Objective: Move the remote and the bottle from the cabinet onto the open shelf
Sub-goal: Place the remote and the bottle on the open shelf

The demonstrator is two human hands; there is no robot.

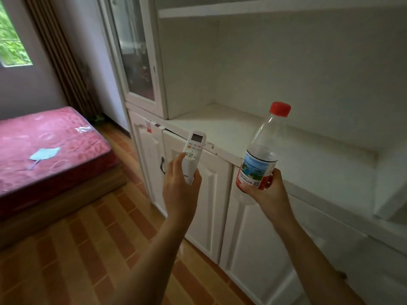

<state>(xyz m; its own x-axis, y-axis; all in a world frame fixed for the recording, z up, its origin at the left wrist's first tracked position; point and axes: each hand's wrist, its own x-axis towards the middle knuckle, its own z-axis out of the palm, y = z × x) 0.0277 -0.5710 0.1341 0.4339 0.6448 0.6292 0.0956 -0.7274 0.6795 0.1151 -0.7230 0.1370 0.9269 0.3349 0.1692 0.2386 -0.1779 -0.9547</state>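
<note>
My left hand [180,190] grips the lower end of a white remote [193,150], which points up with its small screen and buttons facing me, in front of the cabinet doors. In my right hand [265,190] is a clear plastic bottle [262,150] with a red cap and a blue-and-red label, held by its base and tilted slightly right. Both are held in the air just in front of the open shelf [286,137], a white ledge above the lower cabinet doors [211,194]. Nothing stands on the shelf surface that I can see.
A tall glass-fronted cabinet door [136,53] stands left of the open shelf. One lower door [149,159] with a dark handle sits slightly ajar. A bed with a red mattress [48,150] lies at the left, over a wooden floor [88,249]. A window is at the upper left.
</note>
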